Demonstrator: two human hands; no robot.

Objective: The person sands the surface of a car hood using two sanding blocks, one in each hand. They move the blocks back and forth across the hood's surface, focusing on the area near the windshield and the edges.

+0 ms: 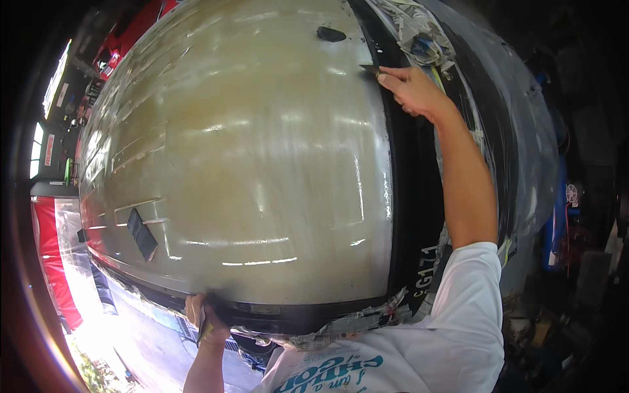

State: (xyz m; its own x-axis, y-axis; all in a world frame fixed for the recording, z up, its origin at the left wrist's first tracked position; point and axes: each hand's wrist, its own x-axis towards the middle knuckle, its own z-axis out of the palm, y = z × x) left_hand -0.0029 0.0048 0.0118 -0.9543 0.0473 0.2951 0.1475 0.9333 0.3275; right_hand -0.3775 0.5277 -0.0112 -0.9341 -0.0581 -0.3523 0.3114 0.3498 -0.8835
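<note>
A car roof panel (262, 164), pale beige and glossy as if wet, fills the middle. My right hand (413, 92) reaches to its far right side, where a black strip borders the panel. Its fingers pinch a thin dark piece of sandpaper (370, 68), pressed flat near that border. Down at the near left edge, my left hand (196, 309) is closed by the dark trim; a dark and yellowish thing shows against it, too small to name. A folded dark sheet of sandpaper (142, 236) lies on the left part of the roof.
A dark oval fitting (331, 34) sits on the roof's far right. Masking paper (419, 39) and clear plastic sheeting (517, 131) cover the right side. Torn newspaper (341, 334) lines the near edge. Red panels (56, 262) stand at left; a blue cylinder (557, 229) at right.
</note>
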